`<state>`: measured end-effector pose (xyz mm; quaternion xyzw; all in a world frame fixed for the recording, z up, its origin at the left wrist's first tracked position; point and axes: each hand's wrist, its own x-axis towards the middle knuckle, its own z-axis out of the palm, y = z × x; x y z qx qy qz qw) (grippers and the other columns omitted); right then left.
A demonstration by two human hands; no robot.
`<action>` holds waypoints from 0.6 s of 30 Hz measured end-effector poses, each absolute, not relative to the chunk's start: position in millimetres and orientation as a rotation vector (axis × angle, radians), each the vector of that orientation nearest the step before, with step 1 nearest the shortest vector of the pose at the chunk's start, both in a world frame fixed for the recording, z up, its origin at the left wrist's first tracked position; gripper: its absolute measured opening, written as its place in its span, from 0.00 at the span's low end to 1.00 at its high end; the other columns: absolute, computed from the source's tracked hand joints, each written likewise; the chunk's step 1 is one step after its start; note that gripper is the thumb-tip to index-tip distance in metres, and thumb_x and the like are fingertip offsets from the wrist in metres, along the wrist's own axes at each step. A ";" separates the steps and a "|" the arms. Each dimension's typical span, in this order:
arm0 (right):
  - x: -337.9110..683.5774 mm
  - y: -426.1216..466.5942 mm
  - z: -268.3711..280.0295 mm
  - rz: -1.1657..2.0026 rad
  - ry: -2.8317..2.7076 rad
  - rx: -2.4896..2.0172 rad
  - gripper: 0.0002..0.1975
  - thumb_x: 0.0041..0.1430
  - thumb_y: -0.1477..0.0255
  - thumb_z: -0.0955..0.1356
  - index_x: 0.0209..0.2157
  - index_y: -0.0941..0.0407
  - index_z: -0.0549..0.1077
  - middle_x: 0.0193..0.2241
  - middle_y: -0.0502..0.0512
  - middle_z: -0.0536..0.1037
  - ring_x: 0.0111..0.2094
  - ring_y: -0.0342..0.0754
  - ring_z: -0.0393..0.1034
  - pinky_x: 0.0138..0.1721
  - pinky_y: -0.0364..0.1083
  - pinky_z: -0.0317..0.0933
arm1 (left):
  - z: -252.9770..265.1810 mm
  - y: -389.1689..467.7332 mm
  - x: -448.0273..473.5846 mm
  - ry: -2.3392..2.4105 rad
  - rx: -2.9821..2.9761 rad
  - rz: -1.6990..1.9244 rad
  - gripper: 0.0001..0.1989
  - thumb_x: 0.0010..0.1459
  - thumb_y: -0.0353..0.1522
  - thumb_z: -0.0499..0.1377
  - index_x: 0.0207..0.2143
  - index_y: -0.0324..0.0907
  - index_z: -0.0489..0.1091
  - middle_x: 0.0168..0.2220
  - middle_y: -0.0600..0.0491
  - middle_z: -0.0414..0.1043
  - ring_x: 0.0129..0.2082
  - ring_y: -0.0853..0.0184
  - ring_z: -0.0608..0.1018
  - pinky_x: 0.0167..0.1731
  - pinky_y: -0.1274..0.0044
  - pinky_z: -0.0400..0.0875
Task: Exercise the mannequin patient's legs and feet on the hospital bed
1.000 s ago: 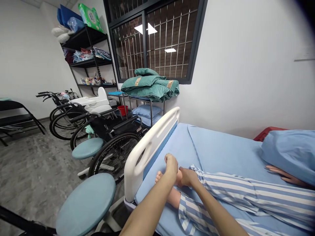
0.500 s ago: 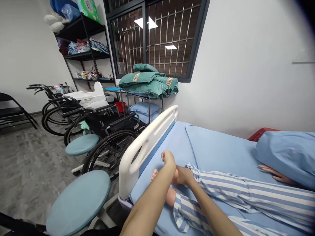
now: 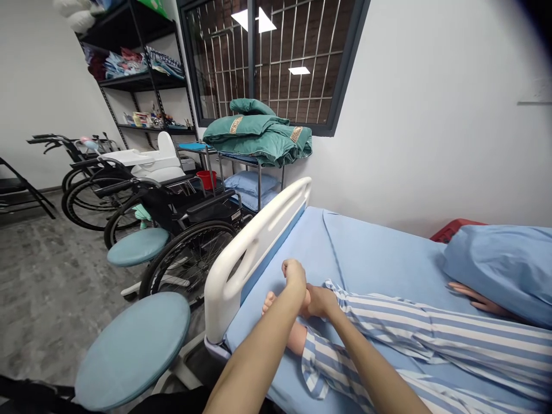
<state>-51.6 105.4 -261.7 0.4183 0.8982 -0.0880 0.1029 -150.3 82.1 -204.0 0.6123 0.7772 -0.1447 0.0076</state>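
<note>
Far ankle point(image 3: 306, 302) is at the footboard point(image 3: 216, 310) end of the bed point(image 3: 366, 247), where the leg in striped trousers point(image 3: 388, 316) runs out bare, & your R hand point(image 3: 321, 302) has its fingers closed round it on the side away from the footboard, prob. to steady the leg. Your L hand point(image 3: 294, 270), nearer the footboard, has fingers curled in w/ wrist bent, maybe to brace the foot, but can't tell what they grip b/c your L forearm point(image 3: 259, 345) hides most of it; toes point(image 3: 268, 300) poke out betw. that forearm & the footboard.
</note>
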 end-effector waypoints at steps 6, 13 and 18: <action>-50.6 107.3 -265.8 -0.284 2.673 1.221 0.31 0.31 0.64 0.69 0.42 0.54 0.62 0.35 0.57 0.74 0.38 0.57 0.67 0.33 0.48 0.58 | -201.9 72.5 -147.9 2.385 2.019 -0.480 0.08 0.46 0.30 0.54 0.28 0.37 0.71 0.26 0.47 0.68 0.28 0.65 0.69 0.27 0.73 0.58; -50.8 105.1 -262.6 -0.255 2.668 1.243 0.32 0.29 0.63 0.70 0.42 0.54 0.62 0.35 0.57 0.73 0.38 0.57 0.67 0.33 0.48 0.58 | -200.4 66.2 -149.1 2.297 2.106 -0.446 0.08 0.46 0.30 0.54 0.29 0.37 0.71 0.29 0.46 0.70 0.32 0.62 0.70 0.32 0.70 0.60; -48.5 103.9 -263.3 -0.218 2.714 1.225 0.28 0.31 0.62 0.69 0.38 0.55 0.63 0.33 0.58 0.73 0.36 0.57 0.68 0.31 0.48 0.59 | -184.9 63.8 -161.0 2.289 2.048 -0.280 0.11 0.48 0.30 0.52 0.35 0.40 0.70 0.34 0.44 0.71 0.36 0.64 0.71 0.34 0.74 0.62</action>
